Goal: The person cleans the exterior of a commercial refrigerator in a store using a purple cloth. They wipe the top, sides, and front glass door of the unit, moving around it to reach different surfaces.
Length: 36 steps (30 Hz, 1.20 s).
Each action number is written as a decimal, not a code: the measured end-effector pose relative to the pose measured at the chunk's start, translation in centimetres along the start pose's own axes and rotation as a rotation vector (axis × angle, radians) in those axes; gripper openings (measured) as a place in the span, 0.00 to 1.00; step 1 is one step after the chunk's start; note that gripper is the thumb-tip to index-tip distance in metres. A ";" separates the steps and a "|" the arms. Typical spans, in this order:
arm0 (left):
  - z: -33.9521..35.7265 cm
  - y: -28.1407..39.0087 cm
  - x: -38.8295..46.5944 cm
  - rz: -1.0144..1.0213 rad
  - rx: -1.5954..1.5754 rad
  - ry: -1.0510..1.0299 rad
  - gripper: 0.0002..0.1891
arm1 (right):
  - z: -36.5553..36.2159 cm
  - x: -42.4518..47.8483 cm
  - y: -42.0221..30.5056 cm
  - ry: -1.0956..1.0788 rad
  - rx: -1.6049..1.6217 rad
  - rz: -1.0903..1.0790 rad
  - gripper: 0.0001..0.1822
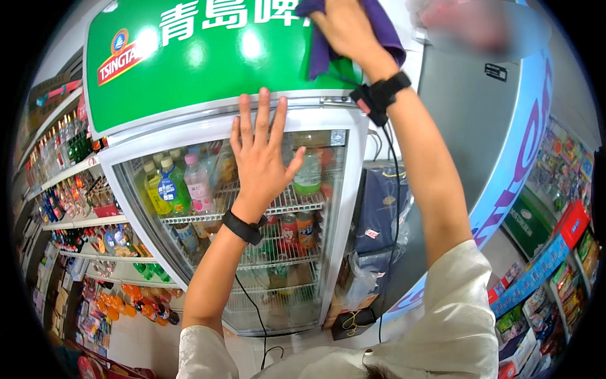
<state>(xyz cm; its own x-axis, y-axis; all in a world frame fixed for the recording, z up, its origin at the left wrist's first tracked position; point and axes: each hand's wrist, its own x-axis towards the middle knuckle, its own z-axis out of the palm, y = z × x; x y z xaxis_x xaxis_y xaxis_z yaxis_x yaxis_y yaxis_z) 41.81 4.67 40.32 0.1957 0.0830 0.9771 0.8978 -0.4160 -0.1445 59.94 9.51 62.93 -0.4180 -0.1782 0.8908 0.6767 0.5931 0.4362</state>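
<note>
A display fridge stands before me, with a green Tsingtao header panel [203,71] above its white-framed glass door [326,265]. My right hand [343,28] presses a purple cloth [322,52] against the panel's right end, near its top. Lower down, my left hand [262,156] lies flat with fingers spread on the upper edge of the door frame and glass, holding nothing. Behind the glass are drink bottles [199,184] on the upper wire shelf [293,207] and cans [289,230] below. Both wrists wear black straps with cables hanging from them.
Shelves of bottles [80,218] line the left side. Right of the fridge are stacked dark boxes [378,208] in plastic and a grey-sided cabinet [454,123] with a light-blue front. Snack racks [535,303] stand at the far right. A black cable [393,265] hangs from my right wrist.
</note>
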 end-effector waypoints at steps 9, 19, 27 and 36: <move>-2.6 -1.0 -1.2 -0.068 0.040 0.018 0.49 | -0.5 -7.1 -6.5 -0.418 0.498 -0.200 0.41; -2.7 -5.1 -0.7 -0.048 0.112 0.038 0.45 | -4.0 -10.8 -4.9 -0.428 0.458 -0.048 0.45; -1.8 -5.5 -0.8 -0.023 0.131 0.103 0.45 | -5.2 -11.3 -3.5 -0.491 0.433 -0.086 0.42; -1.2 -5.7 -0.9 -0.023 0.165 0.126 0.45 | -4.2 -9.6 -3.9 -0.474 0.458 -0.145 0.45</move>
<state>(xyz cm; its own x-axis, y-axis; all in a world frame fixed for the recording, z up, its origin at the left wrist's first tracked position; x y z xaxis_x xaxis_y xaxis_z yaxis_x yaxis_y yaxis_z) 36.04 5.90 40.43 0.1330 -0.0271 0.9907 0.9559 -0.2605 -0.1354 63.89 5.62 53.19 -0.7764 0.0206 0.6299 0.3123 0.8807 0.3561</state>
